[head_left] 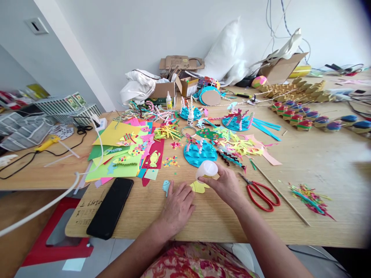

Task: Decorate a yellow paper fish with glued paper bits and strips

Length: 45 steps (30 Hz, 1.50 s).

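My right hand grips a white translucent glue bottle, held tilted with its broad base up; its nozzle is hidden. Under it on the table lies a yellow-green paper fish, partly covered by my hands. My left hand rests palm down beside that fish, fingers stretched out and holding nothing. A small light-blue paper fish with drawn lines lies at its fingertips. Just beyond the bottle stands a blue scalloped disc with twisted pipe-cleaner stalks and a red spotted fish on it.
Red-handled scissors and a thin wooden stick lie right of my right hand. A black phone is at the left front edge. Coloured paper sheets, two more blue discs and a small white bottle lie farther back.
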Tool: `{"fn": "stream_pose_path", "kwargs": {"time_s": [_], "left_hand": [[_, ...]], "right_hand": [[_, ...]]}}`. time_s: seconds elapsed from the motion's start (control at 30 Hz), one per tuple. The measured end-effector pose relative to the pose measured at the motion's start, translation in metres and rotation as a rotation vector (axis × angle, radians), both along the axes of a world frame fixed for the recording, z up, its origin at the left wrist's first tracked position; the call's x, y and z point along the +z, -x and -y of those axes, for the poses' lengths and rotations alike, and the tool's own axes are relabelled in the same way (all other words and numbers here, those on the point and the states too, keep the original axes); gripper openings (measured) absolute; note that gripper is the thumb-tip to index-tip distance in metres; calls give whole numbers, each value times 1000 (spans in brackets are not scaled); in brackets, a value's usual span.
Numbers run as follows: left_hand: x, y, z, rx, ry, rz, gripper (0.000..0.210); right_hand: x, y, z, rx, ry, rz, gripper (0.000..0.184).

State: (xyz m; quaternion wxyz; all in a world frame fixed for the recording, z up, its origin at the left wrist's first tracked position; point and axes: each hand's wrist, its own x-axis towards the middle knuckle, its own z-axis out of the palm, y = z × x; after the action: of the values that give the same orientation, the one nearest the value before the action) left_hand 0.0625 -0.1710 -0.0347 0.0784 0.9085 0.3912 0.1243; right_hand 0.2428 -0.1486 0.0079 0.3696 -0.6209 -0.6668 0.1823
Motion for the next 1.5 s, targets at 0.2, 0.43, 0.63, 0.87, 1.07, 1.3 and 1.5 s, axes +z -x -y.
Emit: {"fn": "stream_pose_path", "kwargs": {"time_s": [0.2, 0.43, 0.63, 0.87, 1.07, 1.3, 1.5], "left_hand": [[-2, 0, 0, 2, -1, 10, 27], [-2, 1, 0, 3, -30, -19, 29], [-6, 1, 0, 8, -30, 3, 32], [-5, 1, 1, 4, 2, 22, 31], [-5, 1, 0, 0, 18, 29, 29], [-5, 1, 0, -6, 23, 21, 29], [-7, 1, 0, -7, 17, 29, 30]], "right_hand": [[2, 1, 1, -6, 16, -5, 28], [3, 0, 5, 0, 6, 11, 24], [4, -5, 12, 41, 27, -14, 25], [4, -6, 14, 40, 36, -27, 23], [6, -6, 18, 23, 42, -17, 27], [6, -6, 19, 44, 56, -33, 28], [6, -6, 19, 68, 61, -37, 28]]}}
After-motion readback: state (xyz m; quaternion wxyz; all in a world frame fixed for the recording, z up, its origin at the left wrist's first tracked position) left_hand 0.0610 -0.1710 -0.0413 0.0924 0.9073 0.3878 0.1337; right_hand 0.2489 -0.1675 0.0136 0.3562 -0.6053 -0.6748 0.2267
